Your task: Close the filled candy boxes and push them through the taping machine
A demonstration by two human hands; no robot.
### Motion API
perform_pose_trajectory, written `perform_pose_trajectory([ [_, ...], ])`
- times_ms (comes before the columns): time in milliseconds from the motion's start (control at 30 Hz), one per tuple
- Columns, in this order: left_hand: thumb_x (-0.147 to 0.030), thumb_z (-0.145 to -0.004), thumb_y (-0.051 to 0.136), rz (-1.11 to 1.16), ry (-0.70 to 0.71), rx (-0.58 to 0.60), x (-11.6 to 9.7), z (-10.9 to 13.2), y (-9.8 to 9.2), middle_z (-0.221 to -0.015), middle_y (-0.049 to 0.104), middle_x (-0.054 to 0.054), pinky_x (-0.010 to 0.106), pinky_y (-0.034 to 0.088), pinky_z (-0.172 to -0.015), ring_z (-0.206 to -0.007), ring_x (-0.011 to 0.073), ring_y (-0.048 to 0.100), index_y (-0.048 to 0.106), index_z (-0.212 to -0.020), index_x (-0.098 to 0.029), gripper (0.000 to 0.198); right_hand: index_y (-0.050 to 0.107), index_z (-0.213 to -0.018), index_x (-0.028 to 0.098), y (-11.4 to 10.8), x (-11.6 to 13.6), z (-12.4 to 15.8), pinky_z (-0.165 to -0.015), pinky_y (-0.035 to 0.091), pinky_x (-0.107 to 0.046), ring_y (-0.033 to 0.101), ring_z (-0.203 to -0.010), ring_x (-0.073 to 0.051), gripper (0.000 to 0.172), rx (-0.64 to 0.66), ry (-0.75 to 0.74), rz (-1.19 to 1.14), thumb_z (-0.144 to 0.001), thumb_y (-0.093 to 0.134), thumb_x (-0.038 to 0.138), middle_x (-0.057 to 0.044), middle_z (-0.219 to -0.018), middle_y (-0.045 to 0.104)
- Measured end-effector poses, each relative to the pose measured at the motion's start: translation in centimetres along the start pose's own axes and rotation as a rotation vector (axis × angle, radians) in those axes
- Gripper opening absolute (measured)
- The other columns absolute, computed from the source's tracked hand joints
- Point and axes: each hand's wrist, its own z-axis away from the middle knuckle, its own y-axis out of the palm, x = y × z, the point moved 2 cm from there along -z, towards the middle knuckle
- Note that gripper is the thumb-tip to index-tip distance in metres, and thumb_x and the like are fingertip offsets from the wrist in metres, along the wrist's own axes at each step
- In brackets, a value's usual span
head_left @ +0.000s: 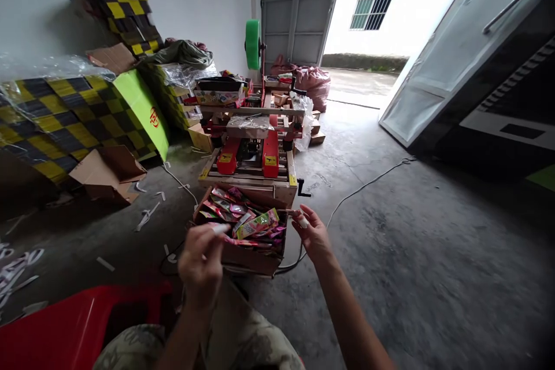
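Observation:
My left hand (200, 263) is closed round a thin white stick-like thing (220, 229) whose end pokes out toward the right. My right hand (313, 234) pinches a small white piece (302, 221) between thumb and fingers. Both hands hover just over the near edge of an open cardboard box (247, 258) filled with several bright pink and green snack packets (249, 222). I cannot make out what the white things are.
Beyond the box stands a red carton-sealing machine (251, 153) with a green roll (252, 43). Yellow-and-black packs (65, 121) and loose cardboard (108, 173) lie at the left. A red plastic stool (65, 324) is by my knee. A cable (364, 185) crosses the concrete floor toward an open door.

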Motion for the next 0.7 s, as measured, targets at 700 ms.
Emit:
perform_pose_trajectory([
  [700,-0.048,-0.092,0.04,0.541,-0.772,0.265,10.2,-1.6,-1.3,-0.134,0.049,0.006,0.037,0.044,-0.099,-0.119,0.0244,0.05,0.034,-0.14,-0.024,0.054,0.049,-0.128,0.022,5.1,-3.9,0.8,-0.108,0.031,-0.04,0.039,-0.126,-0.024,0.055,0.227,-0.237,0.466,-0.085,0.049,0.056,-0.006,-0.134,0.047],
])
